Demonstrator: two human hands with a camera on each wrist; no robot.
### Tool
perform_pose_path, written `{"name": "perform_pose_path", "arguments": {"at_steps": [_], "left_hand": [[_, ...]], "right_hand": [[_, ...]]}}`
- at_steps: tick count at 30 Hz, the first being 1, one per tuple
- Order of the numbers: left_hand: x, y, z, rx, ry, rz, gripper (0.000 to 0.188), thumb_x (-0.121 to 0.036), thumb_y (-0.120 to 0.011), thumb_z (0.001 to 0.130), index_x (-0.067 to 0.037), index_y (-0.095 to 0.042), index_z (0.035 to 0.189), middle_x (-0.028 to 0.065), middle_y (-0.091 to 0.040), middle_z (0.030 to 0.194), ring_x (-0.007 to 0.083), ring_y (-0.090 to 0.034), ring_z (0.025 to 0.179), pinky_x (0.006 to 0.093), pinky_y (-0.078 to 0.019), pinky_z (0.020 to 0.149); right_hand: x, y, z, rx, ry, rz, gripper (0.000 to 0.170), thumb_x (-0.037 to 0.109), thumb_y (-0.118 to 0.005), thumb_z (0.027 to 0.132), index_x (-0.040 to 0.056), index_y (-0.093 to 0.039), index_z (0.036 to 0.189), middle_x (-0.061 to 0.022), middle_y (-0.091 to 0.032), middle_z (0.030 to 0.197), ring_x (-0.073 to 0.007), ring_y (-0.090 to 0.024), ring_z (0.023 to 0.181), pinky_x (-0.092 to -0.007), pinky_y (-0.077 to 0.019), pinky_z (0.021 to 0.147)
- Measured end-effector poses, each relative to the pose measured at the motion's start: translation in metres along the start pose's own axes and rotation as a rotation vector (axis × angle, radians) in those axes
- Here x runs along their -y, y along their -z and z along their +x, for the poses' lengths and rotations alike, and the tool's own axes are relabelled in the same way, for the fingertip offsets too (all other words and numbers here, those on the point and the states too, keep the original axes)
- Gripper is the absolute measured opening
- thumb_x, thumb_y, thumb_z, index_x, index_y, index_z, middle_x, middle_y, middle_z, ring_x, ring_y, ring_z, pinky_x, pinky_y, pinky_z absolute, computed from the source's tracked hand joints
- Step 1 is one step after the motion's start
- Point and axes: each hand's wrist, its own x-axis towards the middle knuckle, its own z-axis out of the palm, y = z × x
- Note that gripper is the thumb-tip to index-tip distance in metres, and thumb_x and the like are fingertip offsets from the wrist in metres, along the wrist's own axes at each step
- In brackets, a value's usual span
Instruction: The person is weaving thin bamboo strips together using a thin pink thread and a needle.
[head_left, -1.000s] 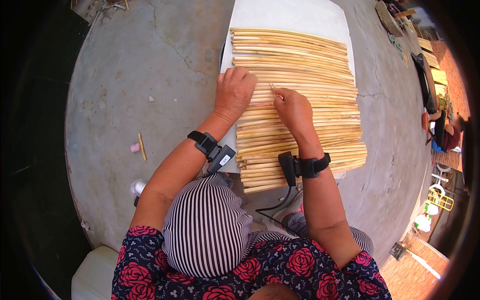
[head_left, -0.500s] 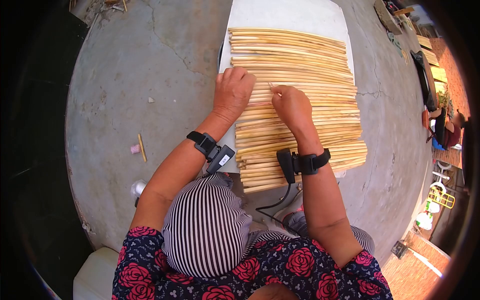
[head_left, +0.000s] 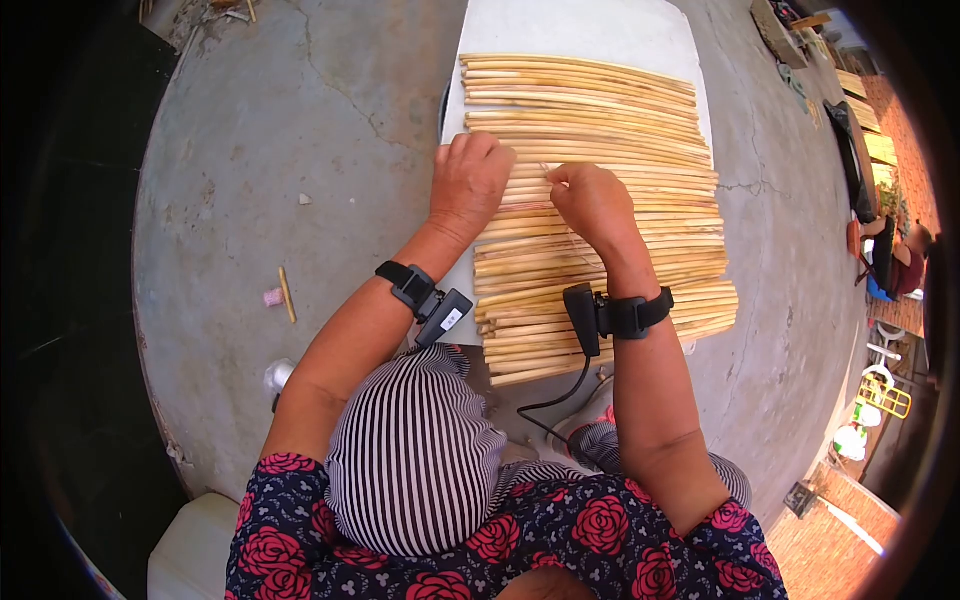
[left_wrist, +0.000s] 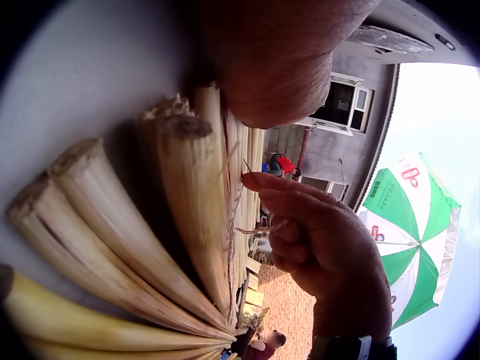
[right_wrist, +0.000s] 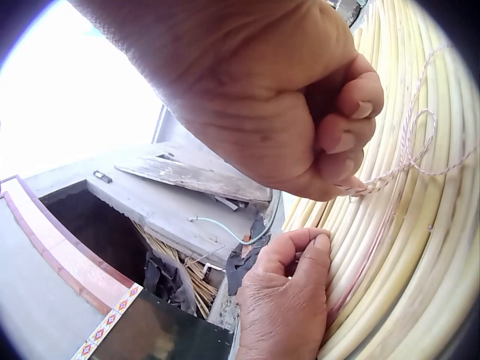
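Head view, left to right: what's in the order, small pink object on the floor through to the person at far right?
Small pink object → short stick → left hand → right hand → person at far right.

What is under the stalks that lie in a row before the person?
Under the stalks is a white surface, visible beyond the far stalks and along some left ends. Anything else beneath is covered.

Long, round tan stalks (head_left: 665, 215) lie side by side on a flat white table (head_left: 580, 25). The bare left hand (head_left: 470, 182) is at their left ends, the bare right hand (head_left: 596, 205) above their middle. Left of the table, on grey concrete floor (head_left: 250, 150), lies a short tan stick (head_left: 287, 294).
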Motion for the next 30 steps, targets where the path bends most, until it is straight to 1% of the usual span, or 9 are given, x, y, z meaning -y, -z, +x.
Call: {"name": "perform_pose_path", "arguments": {"at_steps": [2, 5, 8, 14, 17, 20, 25, 30], "left_hand": [[-0.001, 0.000, 0.000, 0.003, 0.000, -0.003, 0.012, -0.012, -0.069, 0.081, -0.015, -0.067, 0.092, -0.0008, -0.057, 0.091, 0.0226, -0.054, 0.092, 0.0377, -0.0404, 0.080], [0.000, 0.000, 0.001, 0.005, -0.001, -0.006, 0.012, -0.011, -0.069, 0.081, -0.015, -0.066, 0.092, -0.0009, -0.057, 0.091, 0.0226, -0.054, 0.092, 0.0376, -0.0404, 0.080], [0.002, 0.000, 0.000, 0.017, -0.006, -0.010, 0.013, -0.011, -0.070, 0.080, -0.015, -0.066, 0.092, -0.0013, -0.058, 0.092, 0.0226, -0.055, 0.093, 0.0375, -0.0404, 0.080], [0.004, -0.002, 0.002, 0.033, -0.026, -0.036, 0.012, -0.012, -0.070, 0.081, -0.015, -0.067, 0.091, -0.0015, -0.060, 0.093, 0.0223, -0.056, 0.093, 0.0375, -0.0404, 0.080], [0.006, -0.001, 0.004, 0.056, -0.023, -0.038, 0.011, -0.013, -0.070, 0.081, -0.015, -0.067, 0.091, -0.0013, -0.061, 0.093, 0.0223, -0.056, 0.093, 0.0379, -0.0406, 0.080], [0.007, -0.004, 0.004, 0.049, -0.022, -0.054, 0.010, -0.014, -0.070, 0.082, -0.014, -0.067, 0.091, -0.0011, -0.061, 0.093, 0.0225, -0.056, 0.092, 0.0385, -0.0411, 0.080], [0.006, 0.000, 0.006, 0.033, 0.016, -0.102, 0.010, -0.016, -0.070, 0.082, -0.014, -0.068, 0.092, -0.0010, -0.061, 0.094, 0.0228, -0.056, 0.093, 0.0387, -0.0417, 0.080], [0.000, 0.010, 0.012, 0.019, -0.028, -0.084, 0.014, -0.018, -0.071, 0.082, -0.013, -0.068, 0.095, 0.0003, -0.061, 0.095, 0.0228, -0.057, 0.094, 0.0382, -0.0416, 0.081]], "right_hand": [[0.001, 0.002, 0.002, 0.030, -0.010, -0.019, 0.021, 0.021, -0.056, 0.088, 0.0119, -0.074, 0.094, -0.0178, -0.071, 0.087, -0.0370, -0.067, 0.085, -0.0471, -0.0536, 0.074], [0.003, -0.009, -0.003, -0.073, -0.016, -0.010, 0.021, 0.022, -0.055, 0.090, 0.0120, -0.074, 0.091, -0.0175, -0.070, 0.083, -0.0379, -0.067, 0.081, -0.0479, -0.0534, 0.072], [0.006, -0.020, -0.010, -0.150, -0.011, -0.054, 0.021, 0.021, -0.055, 0.091, 0.0117, -0.073, 0.093, -0.0181, -0.070, 0.080, -0.0383, -0.068, 0.076, -0.0479, -0.0537, 0.069], [0.005, -0.029, -0.012, -0.189, 0.054, -0.181, 0.021, 0.018, -0.053, 0.091, 0.0114, -0.072, 0.096, -0.0185, -0.069, 0.075, -0.0368, -0.068, 0.069, -0.0464, -0.0538, 0.061], [0.003, -0.032, -0.011, -0.213, 0.056, -0.173, 0.020, 0.018, -0.053, 0.091, 0.0123, -0.071, 0.097, -0.0160, -0.069, 0.074, -0.0353, -0.068, 0.068, -0.0456, -0.0537, 0.060], [-0.001, -0.036, -0.013, -0.231, 0.069, -0.161, 0.021, 0.018, -0.054, 0.091, 0.0130, -0.070, 0.103, -0.0141, -0.069, 0.074, -0.0344, -0.068, 0.067, -0.0455, -0.0533, 0.059], [-0.008, -0.038, -0.013, -0.292, 0.150, -0.092, 0.023, 0.018, -0.056, 0.090, 0.0131, -0.069, 0.108, -0.0114, -0.070, 0.075, -0.0320, -0.067, 0.065, -0.0443, -0.0525, 0.058], [-0.012, -0.038, -0.019, -0.355, 0.196, -0.050, 0.026, 0.019, -0.059, 0.089, 0.0141, -0.068, 0.113, -0.0081, -0.070, 0.079, -0.0288, -0.066, 0.063, -0.0411, -0.0521, 0.056]]}}
